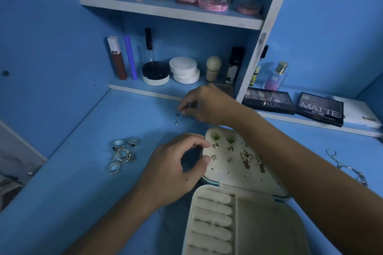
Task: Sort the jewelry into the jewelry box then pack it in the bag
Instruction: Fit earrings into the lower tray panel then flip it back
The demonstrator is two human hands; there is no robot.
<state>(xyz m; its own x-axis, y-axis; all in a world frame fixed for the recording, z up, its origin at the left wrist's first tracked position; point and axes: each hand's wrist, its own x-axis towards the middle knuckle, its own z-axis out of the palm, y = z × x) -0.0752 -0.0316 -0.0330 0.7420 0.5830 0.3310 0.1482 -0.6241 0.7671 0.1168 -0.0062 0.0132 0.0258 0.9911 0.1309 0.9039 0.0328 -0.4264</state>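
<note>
An open cream jewelry box (267, 221) lies at the front of the blue desk, its ring rolls bare. Its raised earring panel (228, 172) carries several pairs of earrings. My left hand (176, 167) pinches the panel's left edge between thumb and fingers. My right hand (203, 103) reaches past the box to small stud earrings (182, 118) lying on the desk, its fingertips pinched at one of them. A pile of silver rings (123, 154) sits left of the box. A thin chain (344, 166) lies at the right.
A low shelf (145, 91) behind the studs holds round jars (183, 69), tubes and a black bottle. Two eyeshadow palettes (320, 107) and a perfume bottle (276, 76) stand on a ledge at the right. An upper shelf holds pink jars and tubes.
</note>
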